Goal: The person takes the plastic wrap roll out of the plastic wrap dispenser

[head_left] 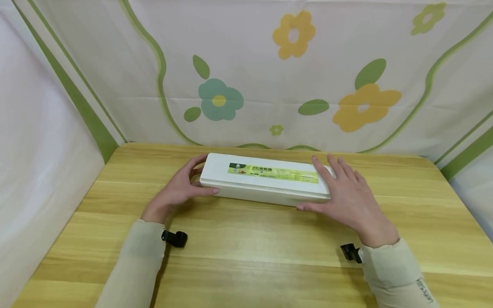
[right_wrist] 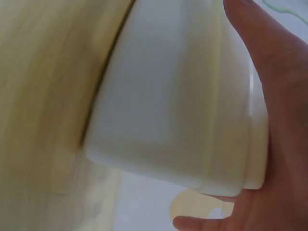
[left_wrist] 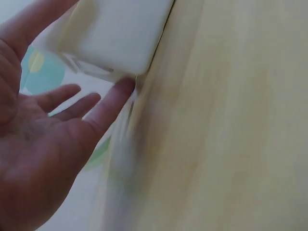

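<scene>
A long white plastic cling film box point(head_left: 265, 194) with a green-and-yellow label point(head_left: 273, 173) lies near the back of the table, slightly slanted. At its left end, my left hand point(head_left: 179, 184) holds it, thumb along the front side and the other fingers around the end. The left wrist view shows a fingertip at a lower corner of the box point(left_wrist: 120, 38). My right hand point(head_left: 348, 194) grips the right end, with its thumb at the front and fingers spread over the lid's end. Close up, the right wrist view shows the box's side point(right_wrist: 149, 96) beside the palm.
The wooden table point(head_left: 246, 256) extends on all sides of the box. Behind it hangs a white cloth point(head_left: 262, 72) printed with flowers, close to the table's back edge. More cloth point(head_left: 42, 141) hangs at the left. Each wrist carries a small black mount point(head_left: 175, 238).
</scene>
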The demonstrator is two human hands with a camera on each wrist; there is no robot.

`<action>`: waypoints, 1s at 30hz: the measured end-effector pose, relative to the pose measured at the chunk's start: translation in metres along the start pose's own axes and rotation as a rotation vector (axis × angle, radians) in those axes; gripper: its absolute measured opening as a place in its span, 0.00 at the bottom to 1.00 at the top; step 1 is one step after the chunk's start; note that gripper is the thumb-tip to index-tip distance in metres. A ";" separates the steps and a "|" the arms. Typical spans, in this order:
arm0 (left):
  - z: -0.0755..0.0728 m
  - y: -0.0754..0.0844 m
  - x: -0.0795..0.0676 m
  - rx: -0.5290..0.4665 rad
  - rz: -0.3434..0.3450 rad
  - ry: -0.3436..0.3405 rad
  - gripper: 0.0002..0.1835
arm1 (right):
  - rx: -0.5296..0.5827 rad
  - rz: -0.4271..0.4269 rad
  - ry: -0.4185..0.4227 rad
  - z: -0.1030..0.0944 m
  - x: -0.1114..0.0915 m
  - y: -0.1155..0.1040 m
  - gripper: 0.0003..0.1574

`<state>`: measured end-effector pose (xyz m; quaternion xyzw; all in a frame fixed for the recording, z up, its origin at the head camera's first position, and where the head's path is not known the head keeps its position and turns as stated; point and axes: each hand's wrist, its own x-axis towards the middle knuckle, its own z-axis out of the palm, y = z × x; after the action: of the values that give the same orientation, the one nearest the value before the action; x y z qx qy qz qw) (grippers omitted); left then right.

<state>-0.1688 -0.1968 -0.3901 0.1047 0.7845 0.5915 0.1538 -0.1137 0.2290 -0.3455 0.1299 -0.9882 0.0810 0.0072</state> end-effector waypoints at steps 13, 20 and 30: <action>-0.015 -0.015 0.007 -0.096 -0.004 -0.068 0.56 | 0.039 -0.030 0.069 0.008 0.002 0.005 0.78; -0.014 -0.015 0.009 -0.059 -0.007 -0.064 0.52 | 0.039 -0.040 0.104 0.010 0.001 0.007 0.76; -0.014 -0.020 0.012 -0.121 -0.004 -0.062 0.53 | 0.064 -0.056 0.114 0.013 0.002 0.008 0.74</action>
<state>-0.1849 -0.2109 -0.4069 0.1120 0.7424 0.6340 0.1853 -0.1181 0.2341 -0.3594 0.1528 -0.9791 0.1195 0.0613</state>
